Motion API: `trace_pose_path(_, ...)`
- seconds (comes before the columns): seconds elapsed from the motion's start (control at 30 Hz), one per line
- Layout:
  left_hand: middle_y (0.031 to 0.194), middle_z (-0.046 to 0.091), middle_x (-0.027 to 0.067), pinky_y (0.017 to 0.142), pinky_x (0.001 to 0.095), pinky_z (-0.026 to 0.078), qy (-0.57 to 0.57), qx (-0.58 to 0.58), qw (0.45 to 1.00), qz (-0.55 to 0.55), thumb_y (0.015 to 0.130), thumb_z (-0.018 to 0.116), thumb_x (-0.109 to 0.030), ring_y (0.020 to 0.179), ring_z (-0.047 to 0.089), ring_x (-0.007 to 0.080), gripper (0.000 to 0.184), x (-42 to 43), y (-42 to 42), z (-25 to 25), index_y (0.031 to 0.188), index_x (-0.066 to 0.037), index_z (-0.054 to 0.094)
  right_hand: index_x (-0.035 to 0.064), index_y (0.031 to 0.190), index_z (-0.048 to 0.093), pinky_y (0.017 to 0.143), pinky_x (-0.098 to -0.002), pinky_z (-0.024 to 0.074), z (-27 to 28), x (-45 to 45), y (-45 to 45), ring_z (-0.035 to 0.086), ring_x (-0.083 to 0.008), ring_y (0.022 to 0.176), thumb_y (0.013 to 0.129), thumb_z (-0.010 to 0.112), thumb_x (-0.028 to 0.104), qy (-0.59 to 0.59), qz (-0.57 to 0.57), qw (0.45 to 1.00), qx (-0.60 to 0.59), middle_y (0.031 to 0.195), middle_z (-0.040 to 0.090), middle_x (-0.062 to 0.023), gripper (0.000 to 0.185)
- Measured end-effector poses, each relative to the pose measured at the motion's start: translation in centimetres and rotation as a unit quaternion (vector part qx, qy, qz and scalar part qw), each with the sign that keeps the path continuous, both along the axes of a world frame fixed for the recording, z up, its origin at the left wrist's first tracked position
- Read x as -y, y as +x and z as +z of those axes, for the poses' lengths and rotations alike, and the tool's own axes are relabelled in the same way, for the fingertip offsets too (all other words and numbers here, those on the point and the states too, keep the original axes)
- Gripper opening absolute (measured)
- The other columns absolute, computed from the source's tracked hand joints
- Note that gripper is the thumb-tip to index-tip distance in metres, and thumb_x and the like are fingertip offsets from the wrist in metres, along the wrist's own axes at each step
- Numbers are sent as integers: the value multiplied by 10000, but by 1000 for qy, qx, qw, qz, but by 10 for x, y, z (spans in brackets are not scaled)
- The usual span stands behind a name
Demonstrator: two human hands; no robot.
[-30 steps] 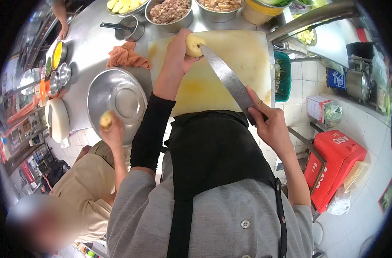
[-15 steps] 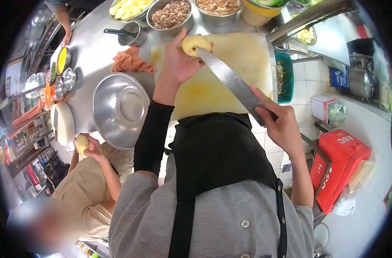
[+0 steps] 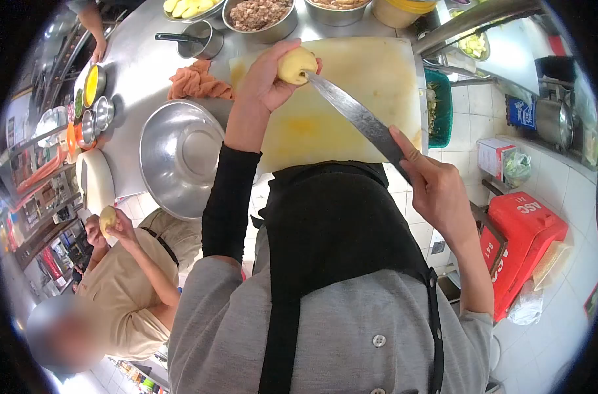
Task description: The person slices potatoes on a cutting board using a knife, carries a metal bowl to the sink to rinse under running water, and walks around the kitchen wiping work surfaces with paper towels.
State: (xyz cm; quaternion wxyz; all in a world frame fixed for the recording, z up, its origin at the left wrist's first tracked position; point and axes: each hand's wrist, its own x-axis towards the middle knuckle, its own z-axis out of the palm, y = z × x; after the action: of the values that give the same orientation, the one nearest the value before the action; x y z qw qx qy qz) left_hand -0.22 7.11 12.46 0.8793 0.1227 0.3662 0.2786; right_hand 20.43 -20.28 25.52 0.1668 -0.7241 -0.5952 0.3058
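Observation:
A peeled pale-yellow potato [image 3: 295,64] rests in my left hand [image 3: 265,77], whose fingers curl around it. My right hand [image 3: 435,187] is closed on the handle of a long kitchen knife [image 3: 358,118]. The blade slants up to the left, and its tip meets the potato at a small dark hollow on the lower right side. Both potato and blade are held above a yellow-stained white cutting board [image 3: 371,72].
Left of the board are a large steel bowl [image 3: 158,154], an orange cloth [image 3: 197,82] and a saucepan [image 3: 212,43]. Filled bowls, one with chopped meat [image 3: 258,13], line the back. At lower left a co-worker [image 3: 125,282] holds another potato [image 3: 107,220].
The potato has turned in my left hand, and the hollow now faces lower right. My right hand and the knife handle have shifted slightly rightward. The co-worker's second hand has come into view beside their potato.

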Motion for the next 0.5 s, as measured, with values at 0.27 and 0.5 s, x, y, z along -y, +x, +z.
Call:
trace_pose_path(0.27,1090,645,191,923,516,609,72,27,987,143,1039,651,-187,1081,691,378,264,16,19,12,1125,28,523,260,1516,602,460,-284,435,-13,-8,-2,566,-100,485,1041,661,99,-182,-190,888,-377,688,673,-35,505)
trace_pose_path(0.5,1219,672,192,1066,484,543,116,102,964,217,1065,617,-191,1246,623,365,273,26,36,14,1223,29,583,207,1545,558,371,-234,382,-16,-3,7,535,-67,475,1056,644,128,-201,-229,784,-541,680,633,-25,502)
